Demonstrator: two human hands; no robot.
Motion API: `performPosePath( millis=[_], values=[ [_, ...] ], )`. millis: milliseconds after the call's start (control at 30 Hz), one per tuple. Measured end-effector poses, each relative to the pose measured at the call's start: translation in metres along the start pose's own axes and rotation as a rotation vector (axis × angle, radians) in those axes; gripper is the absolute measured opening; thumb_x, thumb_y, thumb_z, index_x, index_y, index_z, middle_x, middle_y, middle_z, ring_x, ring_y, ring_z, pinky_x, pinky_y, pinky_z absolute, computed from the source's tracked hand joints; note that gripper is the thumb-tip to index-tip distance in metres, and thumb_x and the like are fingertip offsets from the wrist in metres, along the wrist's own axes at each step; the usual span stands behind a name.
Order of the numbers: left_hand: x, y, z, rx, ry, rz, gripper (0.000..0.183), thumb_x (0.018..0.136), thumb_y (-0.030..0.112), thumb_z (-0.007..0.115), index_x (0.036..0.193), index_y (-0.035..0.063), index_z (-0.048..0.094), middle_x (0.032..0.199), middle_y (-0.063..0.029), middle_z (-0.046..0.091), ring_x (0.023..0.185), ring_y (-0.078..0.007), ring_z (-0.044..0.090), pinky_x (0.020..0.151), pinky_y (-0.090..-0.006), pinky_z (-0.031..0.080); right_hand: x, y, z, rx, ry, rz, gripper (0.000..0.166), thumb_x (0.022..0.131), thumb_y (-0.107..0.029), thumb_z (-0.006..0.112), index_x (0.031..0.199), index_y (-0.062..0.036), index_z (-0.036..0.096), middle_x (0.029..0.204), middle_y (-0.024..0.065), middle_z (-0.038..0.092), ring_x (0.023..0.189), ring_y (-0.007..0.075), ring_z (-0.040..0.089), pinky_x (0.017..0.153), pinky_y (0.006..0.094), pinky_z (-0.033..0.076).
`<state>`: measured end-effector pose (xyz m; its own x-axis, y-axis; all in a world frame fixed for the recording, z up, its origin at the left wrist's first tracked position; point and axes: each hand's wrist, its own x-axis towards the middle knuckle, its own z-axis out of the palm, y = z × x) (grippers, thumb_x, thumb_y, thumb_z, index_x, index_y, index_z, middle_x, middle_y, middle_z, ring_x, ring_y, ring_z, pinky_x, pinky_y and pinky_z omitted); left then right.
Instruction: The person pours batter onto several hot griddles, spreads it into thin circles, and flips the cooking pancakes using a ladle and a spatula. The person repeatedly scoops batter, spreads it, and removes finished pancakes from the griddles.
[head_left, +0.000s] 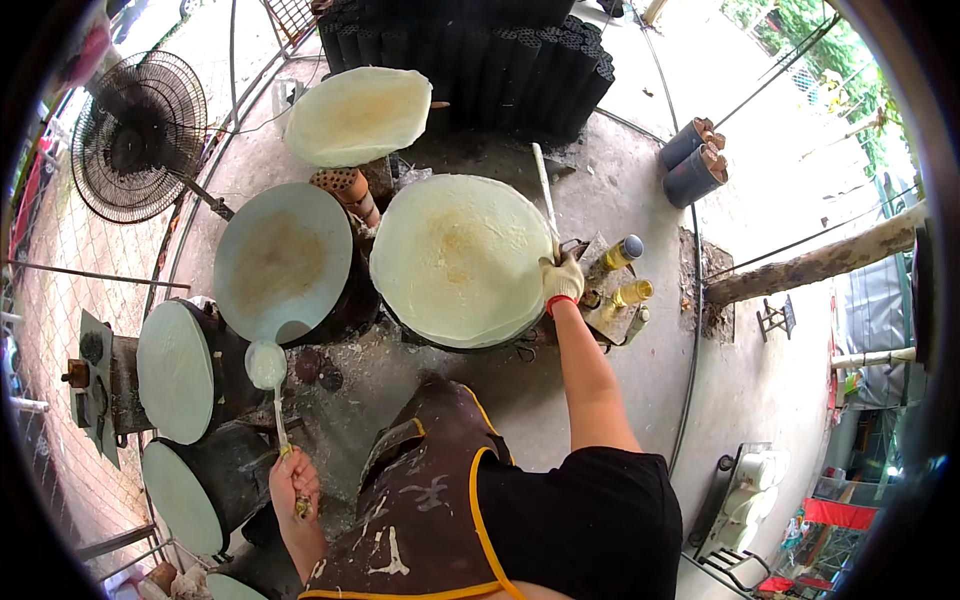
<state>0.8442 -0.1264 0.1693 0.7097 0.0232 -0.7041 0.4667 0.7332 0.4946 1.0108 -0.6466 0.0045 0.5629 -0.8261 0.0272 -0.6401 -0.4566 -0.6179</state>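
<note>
My bare left hand (295, 480) grips the handle of a ladle (266, 365). Whitish batter fills or coats its bowl, which is over the near edge of a round griddle (283, 262) with a browned centre. My right hand (562, 279), in a knitted glove with a red band at the wrist, is at the right edge of a larger round griddle (461, 262). A pale sheet of batter covers that griddle's top. The gloved fingers close around a long pale stick (546, 191), which points away from me.
Another round pale disc (360, 116) tilts behind. More covered griddles (176, 371) line the left side, near a black fan (135, 139). Bottles of yellow liquid (622, 253) stand right of my glove. Stacked black honeycomb briquettes (480, 75) rise at the back; a wooden post (817, 259) slants at right.
</note>
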Motion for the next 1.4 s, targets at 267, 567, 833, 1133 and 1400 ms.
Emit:
performPosePath(
  millis=[267, 567, 833, 1133, 1400],
  values=[
    [-0.022, -0.010, 0.006, -0.010, -0.060, -0.025, 0.009, 0.090, 0.004, 0.046, 0.098, -0.0005, 0.049, 0.066, -0.0020, 0.041, 0.043, -0.0056, 0.037, 0.033, -0.0190, 0.034, -0.002, 0.040, 0.025, 0.495, -0.329, 0.217, 0.028, 0.065, -0.017, 0.070, 0.083, 0.0034, 0.066, 0.072, 0.0098, 0.064, 0.057, 0.0196, 0.057, 0.056, 0.0312, 0.045],
    [-0.029, -0.025, -0.031, -0.019, 0.013, 0.003, 0.009, 0.087, 0.002, 0.048, 0.096, 0.0013, 0.051, 0.065, -0.0026, 0.043, 0.043, -0.0070, 0.037, 0.033, -0.0192, 0.030, -0.036, -0.156, -0.051, 1.035, -0.566, 0.134, 0.023, 0.072, -0.009, 0.069, 0.093, -0.0017, 0.063, 0.071, 0.0005, 0.059, 0.053, 0.0089, 0.049, 0.045, 0.0228, 0.034],
    [-0.040, -0.036, -0.025, -0.150, 0.101, 0.090, 0.006, 0.088, 0.003, 0.048, 0.094, 0.0022, 0.050, 0.065, -0.0024, 0.042, 0.043, -0.0070, 0.037, 0.033, -0.0194, 0.030, -0.021, -0.302, -0.112, 1.000, -1.028, -0.253, 0.024, 0.072, -0.002, 0.068, 0.095, 0.0027, 0.061, 0.078, 0.0041, 0.062, 0.058, 0.0104, 0.053, 0.054, 0.0229, 0.042],
    [-0.013, -0.046, 0.019, -0.372, 0.238, 0.221, 0.004, 0.090, 0.006, 0.048, 0.091, 0.0028, 0.047, 0.061, 0.0000, 0.037, 0.041, -0.0060, 0.034, 0.032, -0.0195, 0.030, 0.060, -0.516, -0.022, 0.226, -0.779, -1.146, 0.023, 0.068, -0.017, 0.064, 0.085, -0.0001, 0.065, 0.066, 0.0099, 0.062, 0.061, 0.0163, 0.057, 0.060, 0.0281, 0.045],
    [-0.006, -0.052, 0.043, -0.520, 0.308, 0.297, 0.006, 0.089, 0.004, 0.046, 0.084, 0.0038, 0.043, 0.059, 0.0019, 0.033, 0.040, -0.0054, 0.032, 0.030, -0.0188, 0.031, 0.055, -0.447, 0.120, -0.191, -0.273, -1.491, 0.014, 0.077, -0.019, 0.053, 0.082, -0.0130, 0.064, 0.085, 0.0113, 0.063, 0.080, 0.0297, 0.061, 0.071, 0.0403, 0.049]
  ],
)
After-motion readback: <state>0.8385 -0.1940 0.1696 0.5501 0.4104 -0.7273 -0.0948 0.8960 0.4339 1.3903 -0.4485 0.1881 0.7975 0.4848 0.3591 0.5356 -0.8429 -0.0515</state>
